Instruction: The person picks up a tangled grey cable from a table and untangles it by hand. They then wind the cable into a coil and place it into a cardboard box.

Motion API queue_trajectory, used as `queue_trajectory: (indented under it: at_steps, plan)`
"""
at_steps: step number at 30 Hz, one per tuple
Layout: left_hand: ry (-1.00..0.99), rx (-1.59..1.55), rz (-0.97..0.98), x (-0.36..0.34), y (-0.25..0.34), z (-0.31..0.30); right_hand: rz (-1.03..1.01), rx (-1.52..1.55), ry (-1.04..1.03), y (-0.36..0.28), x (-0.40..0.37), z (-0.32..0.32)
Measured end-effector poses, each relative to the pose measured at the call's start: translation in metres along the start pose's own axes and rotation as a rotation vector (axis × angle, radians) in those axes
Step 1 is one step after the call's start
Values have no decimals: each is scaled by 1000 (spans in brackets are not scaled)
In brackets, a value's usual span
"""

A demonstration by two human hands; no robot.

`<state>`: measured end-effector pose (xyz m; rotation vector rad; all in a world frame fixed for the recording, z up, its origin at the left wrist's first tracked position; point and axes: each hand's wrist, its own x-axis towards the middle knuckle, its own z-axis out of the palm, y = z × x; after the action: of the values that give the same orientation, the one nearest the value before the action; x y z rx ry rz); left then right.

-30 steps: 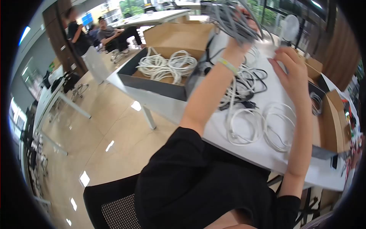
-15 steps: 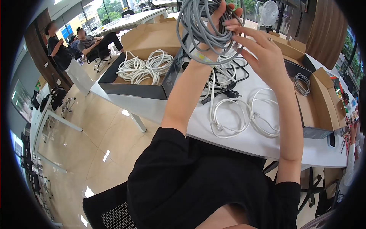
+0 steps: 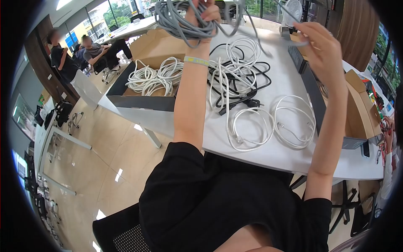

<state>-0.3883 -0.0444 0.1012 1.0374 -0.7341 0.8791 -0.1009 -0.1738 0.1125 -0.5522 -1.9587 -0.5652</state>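
Raised at the top of the view, my left hand (image 3: 208, 14) is closed around a bundle of grey cable (image 3: 180, 24). A loose strand of that cable loops away to the right. Off to that side, my right hand (image 3: 323, 50) pinches a part of the grey cable, which is blurred by motion near the fingertips. Below the hands, a tangle of white cables (image 3: 224, 80) and black cables (image 3: 264, 84) with a black plug (image 3: 253, 103) lies on the white table (image 3: 268, 156). Two coiled white cables (image 3: 270, 136) (image 3: 312, 128) rest nearer me.
An open box (image 3: 140, 101) at the left holds white cables (image 3: 153, 80). Another open box (image 3: 359, 111) stands at the right, beside a phone (image 3: 366, 149). A fan (image 3: 292, 11) is behind. Two people (image 3: 63, 61) (image 3: 94, 52) are at the far left; another person's hand (image 3: 389, 138) shows at the right edge.
My hands were together at the grey bundle. The left hand has moved left with it, and the right hand has moved right, drawing out a strand. More of the tangle is visible.
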Motion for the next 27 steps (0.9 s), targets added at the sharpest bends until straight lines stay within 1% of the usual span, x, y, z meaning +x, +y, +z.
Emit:
queue_trajectory:
  at_steps: [1,2,3,5,6,7,9,11,13,14,15,16,17,18,19,21,22,23,25,26,27]
  plan:
    - [-9,-90,60,-1,3,5,54,-18,-5,5,0,-6]
    - [51,-101,81,-3,7,11,87,-44,-1,9,0,-12]
    - [53,-96,82,-3,9,12,85,-39,1,9,1,-19]
    - [-14,-97,118,-3,10,11,541,-122,-338,8,-1,-31]
    - [-18,-110,106,-3,10,10,461,80,-316,12,-7,-30]
    - [-16,-108,109,-3,10,9,460,82,-318,15,-10,-28]
    - [2,-39,60,0,7,5,472,325,-432,13,-15,-26]
    - [-3,-21,62,2,3,1,470,303,-457,3,-12,-24]
    - [56,116,98,3,2,-4,473,281,-480,-5,-7,-23]
    - [19,194,75,3,3,-6,450,225,-507,-6,-4,-22]
    - [19,191,72,2,9,-12,427,168,-532,-5,-2,-22]
    - [46,338,96,2,16,-21,431,167,-532,-1,-3,-18]
    - [72,485,120,1,21,-30,297,163,-388,3,-5,-13]
    - [76,420,155,-3,3,-16,161,158,-245,6,-6,-10]
    - [76,416,156,-6,-5,-4,163,155,-247,4,-5,-10]
    - [392,1157,232,-9,-13,9,52,117,-132,-4,0,-10]
    - [613,1359,262,-5,-8,-2,53,115,-135,-8,1,-12]
    - [615,1355,262,-7,-7,-6,86,88,-157,-13,3,-16]
    - [493,1490,12,-6,-14,2,123,58,-183,-17,4,-20]
    - [414,1456,-30,-4,-18,5,148,-111,-199,-18,4,-22]
    - [401,1510,-76,-1,-20,4,172,-280,-216,-17,4,-23]
